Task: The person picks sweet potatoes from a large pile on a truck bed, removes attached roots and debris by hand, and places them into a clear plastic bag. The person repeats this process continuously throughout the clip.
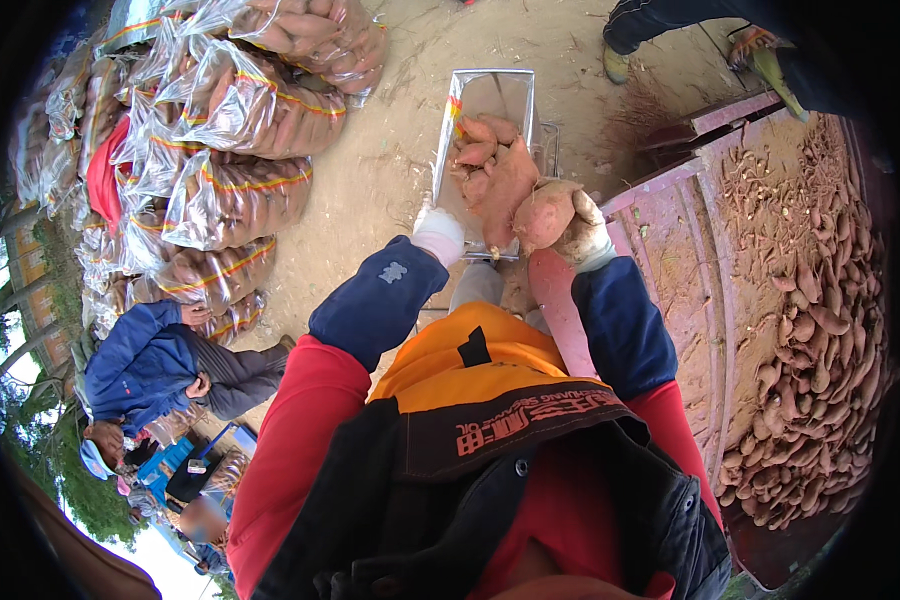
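A clear plastic bag (495, 91) stands open in front of me, its mouth spread to a rectangle by a metal frame (550, 150). Several sweet potatoes (477, 154) lie in it. My left hand (439, 227), in a whitish glove, is closed at the bag's near left edge; its fingertips are partly hidden. At the near right corner my gloved right hand (586, 232) grips a large round sweet potato (544, 216). A long sweet potato (511, 187) lies beside that one, over the bag's mouth.
Filled bags of sweet potatoes (247, 199) are piled on the left. A person in a blue jacket (131, 367) sits near them. A truck bed with its side lowered (690, 247) holds many loose sweet potatoes (817, 375) on the right. Another person's legs (645, 26) are at the top right.
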`<state>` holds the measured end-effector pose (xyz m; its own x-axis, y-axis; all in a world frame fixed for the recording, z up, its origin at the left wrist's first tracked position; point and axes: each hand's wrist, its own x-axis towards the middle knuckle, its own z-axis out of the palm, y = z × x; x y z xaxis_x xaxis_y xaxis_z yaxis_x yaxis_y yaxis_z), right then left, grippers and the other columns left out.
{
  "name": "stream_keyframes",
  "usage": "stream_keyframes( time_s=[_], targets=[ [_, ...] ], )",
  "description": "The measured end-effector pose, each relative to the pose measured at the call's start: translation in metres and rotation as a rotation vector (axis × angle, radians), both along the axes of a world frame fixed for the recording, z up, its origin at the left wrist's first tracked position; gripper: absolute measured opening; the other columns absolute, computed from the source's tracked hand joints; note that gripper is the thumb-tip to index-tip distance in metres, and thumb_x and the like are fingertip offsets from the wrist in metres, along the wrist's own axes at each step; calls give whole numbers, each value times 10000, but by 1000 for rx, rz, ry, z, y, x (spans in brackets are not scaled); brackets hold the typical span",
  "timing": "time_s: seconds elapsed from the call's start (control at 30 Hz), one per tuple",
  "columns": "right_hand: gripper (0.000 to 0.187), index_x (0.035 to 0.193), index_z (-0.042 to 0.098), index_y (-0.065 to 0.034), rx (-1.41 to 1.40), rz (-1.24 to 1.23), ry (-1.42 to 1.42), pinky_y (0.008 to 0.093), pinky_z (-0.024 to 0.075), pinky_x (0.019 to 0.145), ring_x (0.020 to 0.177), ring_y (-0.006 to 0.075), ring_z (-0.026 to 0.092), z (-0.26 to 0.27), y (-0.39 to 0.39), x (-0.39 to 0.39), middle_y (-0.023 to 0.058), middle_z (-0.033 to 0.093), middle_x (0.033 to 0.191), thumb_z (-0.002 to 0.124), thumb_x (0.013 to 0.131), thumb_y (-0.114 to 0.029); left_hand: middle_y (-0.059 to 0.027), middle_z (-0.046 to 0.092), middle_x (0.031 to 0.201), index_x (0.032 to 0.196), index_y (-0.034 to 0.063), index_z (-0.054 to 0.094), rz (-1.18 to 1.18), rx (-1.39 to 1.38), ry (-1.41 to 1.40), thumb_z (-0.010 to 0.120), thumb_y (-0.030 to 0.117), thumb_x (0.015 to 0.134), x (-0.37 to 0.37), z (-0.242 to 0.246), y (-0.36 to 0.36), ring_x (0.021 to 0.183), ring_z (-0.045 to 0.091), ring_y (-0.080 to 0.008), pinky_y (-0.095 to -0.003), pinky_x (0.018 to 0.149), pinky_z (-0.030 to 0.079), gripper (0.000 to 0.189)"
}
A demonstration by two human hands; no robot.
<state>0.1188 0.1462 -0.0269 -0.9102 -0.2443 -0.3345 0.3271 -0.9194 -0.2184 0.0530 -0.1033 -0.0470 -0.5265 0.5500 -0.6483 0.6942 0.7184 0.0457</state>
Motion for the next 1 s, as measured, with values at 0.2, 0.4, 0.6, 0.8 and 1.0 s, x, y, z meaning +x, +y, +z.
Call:
stream_keyframes(
  time_s=[0.2, 0.4, 0.6, 0.8, 1.0],
  targets=[
    [539, 1267, 520, 29, 452, 81, -341, 386, 505, 919, 1051, 243, 615, -39, -52, -55, 127, 623, 1159, 702, 865, -281, -25, 690, 982, 959, 179, 742, -1, 13, -44, 533, 246, 858, 8, 7, -12, 1024, 600, -224, -559, 934, 390, 242],
    [717, 1386, 382, 83, 1408, 342, -231, 326, 421, 1007, 1205, 309, 542, -104, -93, -81, 259, 532, 1315, 665, 866, -321, -30, 671, 1006, 950, 176, 736, 11, 49, -72, 538, 260, 863, 8, 17, -15, 1050, 575, -211, -491, 939, 384, 233],
    [442, 1300, 514, 41, 1259, 652, -67, 289, 441, 954, 1087, 204, 575, -95, -98, -74, 129, 617, 1201, 602, 919, -166, -50, 682, 947, 936, 132, 720, -23, 52, -104, 555, 277, 856, 8, 19, -15, 980, 613, -230, -430, 863, 447, 234],
    [271, 1180, 598, 30, 893, 278, -222, 246, 480, 791, 849, 111, 572, -14, -43, -44, 38, 640, 1016, 586, 948, -111, -157, 672, 977, 933, 45, 691, 270, 226, -309, 520, 210, 850, -13, -17, 43, 918, 643, -350, -448, 824, 507, 252],
    [275, 1166, 608, 36, 1058, 21, -332, 293, 513, 811, 881, 164, 640, 30, 13, 24, 103, 663, 1057, 573, 950, -131, -202, 565, 1273, 1243, 9, 560, 864, 250, -139, 391, 203, 901, -66, -152, 89, 1198, 537, -339, -407, 1010, 424, 428]
  ],
)
